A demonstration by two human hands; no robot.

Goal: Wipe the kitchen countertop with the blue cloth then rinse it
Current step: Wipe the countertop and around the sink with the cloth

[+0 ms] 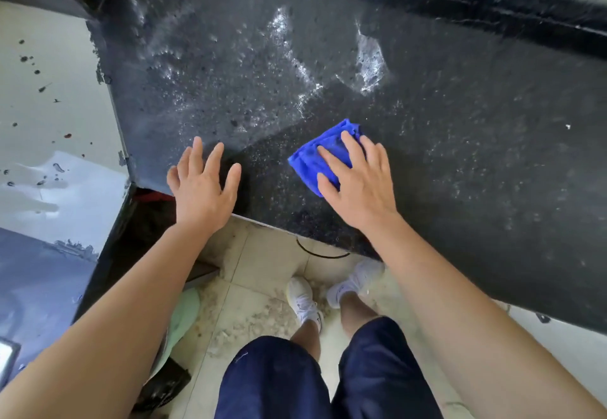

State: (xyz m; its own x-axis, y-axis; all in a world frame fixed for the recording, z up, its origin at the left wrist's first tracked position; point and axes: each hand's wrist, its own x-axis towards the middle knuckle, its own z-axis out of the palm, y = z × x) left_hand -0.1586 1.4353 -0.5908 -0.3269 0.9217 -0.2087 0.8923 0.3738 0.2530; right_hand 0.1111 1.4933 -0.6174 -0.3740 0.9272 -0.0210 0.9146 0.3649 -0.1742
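Standing at the near edge of a dark speckled countertop [427, 162], the person wears dark shorts [295, 382] and white shoes [303, 300] on a pale tiled floor [262, 267] littered with debris. Both bare forearms reach forward over the edge.

Left hand [202, 188]: palm down at the front left corner of the countertop, fingers spread and extended, holding nothing; whether the palm touches the stone cannot be told.

Right hand [358, 185]: palm down on the cloth [310, 162], fingers slightly spread and laid flat, pressing it to the stone instead of pinching it.

Cloth: blue, folded into a small pad, lying on the countertop near the front edge, just right of the left hand and apart from it. Its long axis runs diagonally, from the near-left corner under the thumb to the far-right corner beyond the fingertips. The left and far parts show; the rest is covered by the hand.

Farther back, pale wet streaks and smears [369, 60] cross the stone. A raised black rear edge [460, 1] bounds the countertop. To the left lies a pale surface [49, 90] marked with dark specks.
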